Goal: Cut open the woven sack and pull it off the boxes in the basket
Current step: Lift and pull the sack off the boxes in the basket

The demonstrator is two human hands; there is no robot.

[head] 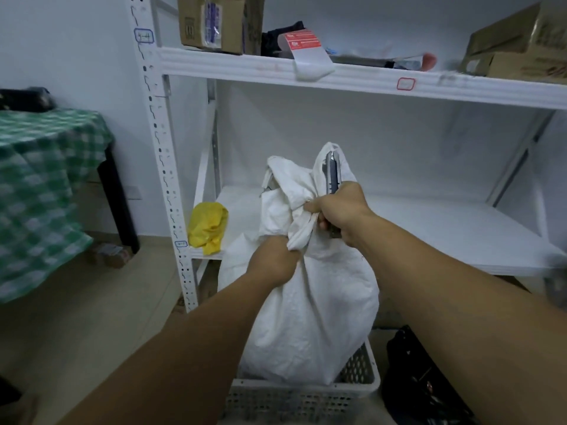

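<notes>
Woven sack (310, 317) stands in basket (306, 397). Left hand (273, 262) fingers are clamped round its twisted neck, likely to tension the cloth. Just above them, right hand (340, 213) fingers are wrapped round utility knife (333, 173), tip up. No cut visible; boxes hidden.

The woven sack (310, 314) is white, creased and bulging. It stands upright in the lower centre of the frame, its base inside the basket (306, 391), a white plastic crate with perforated walls on the floor. Its contents are hidden. The neck is bunched and twisted at mid-frame, and the loose top rises above it in crumpled flaps. The left hand (273, 262) grips the bunched neck. The right hand (340, 213) holds a grey utility knife (333, 173) upright against the top flap.
</notes>
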